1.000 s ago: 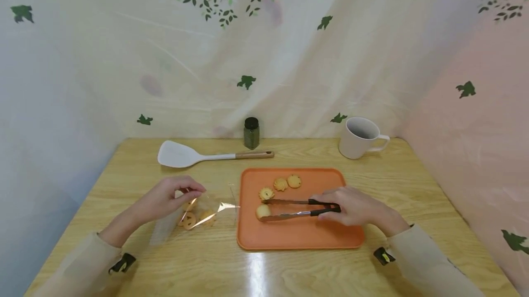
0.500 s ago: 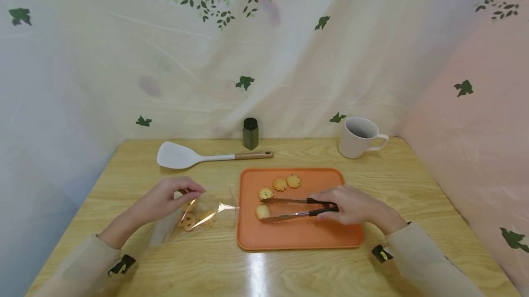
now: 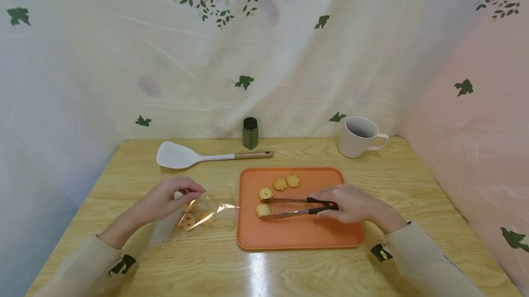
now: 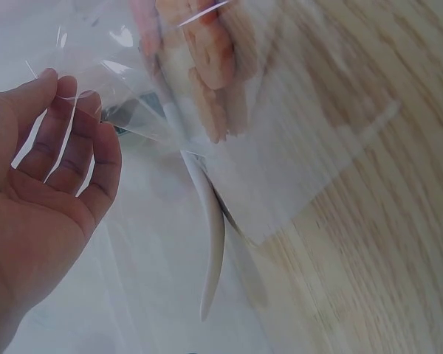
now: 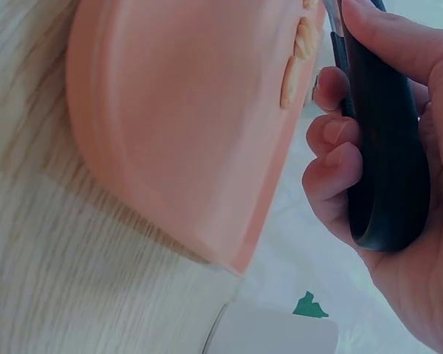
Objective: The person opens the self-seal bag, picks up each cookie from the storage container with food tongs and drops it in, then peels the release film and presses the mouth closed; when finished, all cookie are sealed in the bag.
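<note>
My left hand pinches the edge of a clear plastic bag between thumb and fingertips. Inside the bag lie several cookies, left of an orange tray. My right hand grips black-handled tongs over the tray, its fingers curled round the handle in the right wrist view. The spread tong tips stand on either side of a round cookie at the tray's left; whether they touch it I cannot tell. Behind it lie a ring-like cookie, a swirled cookie and a round speckled one.
A white spatula with a wooden handle lies behind the bag and tray. Farther back stand a dark-lidded green jar and, at the right, a white mug. A leaf-printed cloth hangs behind the table.
The round cookie and tong tips have shifted very slightly within the tray. Both hands keep nearly the same place and hold.
</note>
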The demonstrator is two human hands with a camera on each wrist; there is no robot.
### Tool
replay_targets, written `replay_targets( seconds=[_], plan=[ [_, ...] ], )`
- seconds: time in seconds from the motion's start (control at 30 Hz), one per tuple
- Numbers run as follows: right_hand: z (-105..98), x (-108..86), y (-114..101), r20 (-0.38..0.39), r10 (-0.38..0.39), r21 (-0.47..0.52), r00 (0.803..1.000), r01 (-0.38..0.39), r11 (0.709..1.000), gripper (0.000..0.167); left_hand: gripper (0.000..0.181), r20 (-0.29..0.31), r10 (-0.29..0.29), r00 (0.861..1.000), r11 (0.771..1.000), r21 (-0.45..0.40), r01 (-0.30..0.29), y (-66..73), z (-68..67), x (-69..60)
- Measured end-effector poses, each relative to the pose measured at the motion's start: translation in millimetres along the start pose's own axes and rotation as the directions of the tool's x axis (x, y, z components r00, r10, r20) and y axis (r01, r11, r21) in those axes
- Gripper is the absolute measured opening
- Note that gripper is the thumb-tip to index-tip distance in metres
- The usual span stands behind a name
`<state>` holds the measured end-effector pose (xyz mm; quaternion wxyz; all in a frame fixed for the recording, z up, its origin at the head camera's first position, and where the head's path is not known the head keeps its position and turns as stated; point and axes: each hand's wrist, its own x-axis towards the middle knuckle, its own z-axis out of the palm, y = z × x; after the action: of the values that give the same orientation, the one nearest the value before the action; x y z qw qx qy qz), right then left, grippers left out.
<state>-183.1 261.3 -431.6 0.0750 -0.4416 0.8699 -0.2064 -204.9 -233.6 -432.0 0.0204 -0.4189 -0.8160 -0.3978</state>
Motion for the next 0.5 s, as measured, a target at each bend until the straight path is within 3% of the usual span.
replay_targets(
  seconds=[0.27,0.5],
  plan=[
    [-3.1,-1.7,-0.2,-0.006,0.026,0.034,1.000,-0.026,0.999,0.050,0.023,0.002,-0.005,1.000,1.000,-0.002,0.005,0.9,0.7,0.0],
    [-6.9,6.6,-1.0,-0.034,-0.013,0.030,0.999,0.014,0.999,0.050,0.023,0.002,-0.007,1.000,1.000,-0.002,0.007,2.0,1.5,0.6]
  ],
)
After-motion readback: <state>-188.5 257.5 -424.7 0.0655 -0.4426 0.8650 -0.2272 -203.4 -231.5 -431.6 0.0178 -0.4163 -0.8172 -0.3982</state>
